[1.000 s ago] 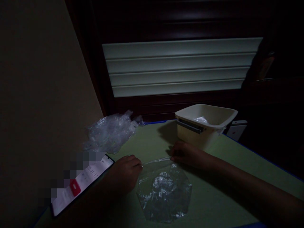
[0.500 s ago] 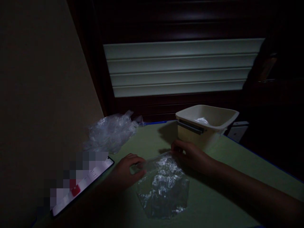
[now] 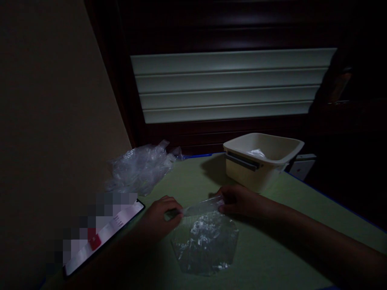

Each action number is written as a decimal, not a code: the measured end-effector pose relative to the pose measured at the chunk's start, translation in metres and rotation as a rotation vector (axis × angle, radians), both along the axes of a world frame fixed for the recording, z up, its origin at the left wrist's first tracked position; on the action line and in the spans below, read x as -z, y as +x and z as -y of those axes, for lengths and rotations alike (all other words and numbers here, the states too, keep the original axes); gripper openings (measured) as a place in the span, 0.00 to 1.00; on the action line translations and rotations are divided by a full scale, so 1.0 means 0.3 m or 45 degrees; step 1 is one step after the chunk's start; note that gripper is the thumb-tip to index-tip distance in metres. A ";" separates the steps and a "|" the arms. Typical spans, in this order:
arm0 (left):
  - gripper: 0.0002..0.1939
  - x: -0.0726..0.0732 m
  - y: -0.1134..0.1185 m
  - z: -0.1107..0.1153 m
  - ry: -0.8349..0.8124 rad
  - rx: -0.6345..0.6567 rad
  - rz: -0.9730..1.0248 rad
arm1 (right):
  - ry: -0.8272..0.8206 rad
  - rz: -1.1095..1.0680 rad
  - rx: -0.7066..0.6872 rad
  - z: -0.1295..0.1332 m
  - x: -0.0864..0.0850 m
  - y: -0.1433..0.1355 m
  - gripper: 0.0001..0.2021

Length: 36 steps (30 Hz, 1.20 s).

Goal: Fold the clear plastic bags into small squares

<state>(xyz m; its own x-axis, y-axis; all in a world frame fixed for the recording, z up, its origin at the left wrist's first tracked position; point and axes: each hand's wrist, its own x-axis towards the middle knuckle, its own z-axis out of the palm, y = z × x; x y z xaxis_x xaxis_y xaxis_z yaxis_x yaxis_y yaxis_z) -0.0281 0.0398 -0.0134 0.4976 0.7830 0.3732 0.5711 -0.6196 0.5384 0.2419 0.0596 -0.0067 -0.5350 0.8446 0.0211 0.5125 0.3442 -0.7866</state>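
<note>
A clear plastic bag (image 3: 208,243) lies spread on the green tabletop (image 3: 187,179), its far edge raised a little and folded into a strip. My left hand (image 3: 163,215) pinches the left end of that edge between thumb and fingers. At the other end, my right hand (image 3: 237,200) grips the edge the same way, with its fingertips partly in shadow. Between both hands the strip looks fairly taut, while the rest of the bag rests flat toward me.
A heap of crumpled clear bags (image 3: 142,167) lies at the back left by the wall. Nearer, a lit phone (image 3: 104,237) rests on the table. A cream bin (image 3: 250,171) holding some clear plastic stands at the back right. Behind is a dark slatted panel (image 3: 226,86).
My right hand has closed its fingers on the bag's far edge and come slightly nearer. That edge now forms a folded strip. My left hand has tightened its pinch.
</note>
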 end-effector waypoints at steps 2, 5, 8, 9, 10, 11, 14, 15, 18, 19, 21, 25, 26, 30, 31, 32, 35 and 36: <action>0.04 -0.002 -0.001 0.002 0.000 0.017 -0.001 | 0.053 0.036 0.029 0.001 -0.003 -0.001 0.05; 0.05 -0.003 0.000 0.004 0.005 0.047 0.008 | 0.117 0.069 0.037 0.002 -0.003 -0.005 0.03; 0.06 -0.006 0.002 0.006 0.008 0.080 0.010 | 0.162 0.098 0.031 0.003 -0.002 -0.009 0.01; 0.07 -0.009 0.003 0.007 0.011 0.093 0.008 | 0.178 0.107 0.031 0.004 -0.003 -0.009 0.01; 0.07 -0.012 0.004 0.009 0.015 0.106 0.006 | 0.195 0.114 0.030 0.005 -0.005 -0.009 0.01; 0.07 -0.014 0.004 0.010 0.019 0.121 0.002 | 0.213 0.121 0.029 0.006 -0.008 -0.009 0.01; 0.07 -0.017 0.003 0.012 0.047 0.172 0.006 | 0.259 0.136 0.017 0.013 -0.017 -0.007 0.03; 0.07 -0.016 0.002 0.012 0.065 0.190 0.009 | 0.271 0.140 0.007 0.015 -0.019 -0.006 0.03; 0.07 -0.010 0.001 0.012 0.147 0.231 -0.001 | 0.299 0.144 -0.037 0.022 -0.026 -0.005 0.05; 0.08 -0.009 0.001 0.013 0.177 0.240 -0.011 | 0.307 0.141 -0.050 0.025 -0.028 -0.005 0.06; 0.08 -0.008 0.003 0.017 0.230 0.251 -0.032 | 0.332 0.137 -0.083 0.033 -0.035 -0.006 0.09; 0.08 -0.013 0.007 0.028 0.284 0.250 -0.092 | 0.421 0.158 -0.246 0.055 -0.058 -0.008 0.15; 0.08 -0.014 0.008 0.030 0.295 0.251 -0.110 | 0.438 0.163 -0.296 0.059 -0.065 -0.008 0.15; 0.09 -0.021 0.012 0.040 0.289 0.259 -0.181 | 0.454 0.177 -0.424 0.071 -0.089 -0.012 0.16; 0.09 -0.024 0.014 0.042 0.280 0.261 -0.193 | 0.454 0.189 -0.456 0.073 -0.094 -0.012 0.16; 0.10 -0.028 0.015 0.046 0.277 0.265 -0.196 | 0.456 0.204 -0.487 0.073 -0.099 -0.013 0.15; 0.13 -0.047 0.013 0.056 0.287 0.309 -0.213 | 0.504 0.261 -0.516 0.073 -0.108 -0.012 0.13; 0.14 -0.053 0.011 0.059 0.290 0.335 -0.226 | 0.533 0.277 -0.503 0.072 -0.110 -0.011 0.13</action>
<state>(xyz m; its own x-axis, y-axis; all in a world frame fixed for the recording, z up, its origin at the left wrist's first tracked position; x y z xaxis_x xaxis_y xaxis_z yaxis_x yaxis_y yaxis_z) -0.0249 0.0221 0.0026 0.7429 0.5270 0.4128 0.4487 -0.8496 0.2773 0.2385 0.0379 0.0262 -0.8352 0.5253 0.1630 0.4169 0.7979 -0.4354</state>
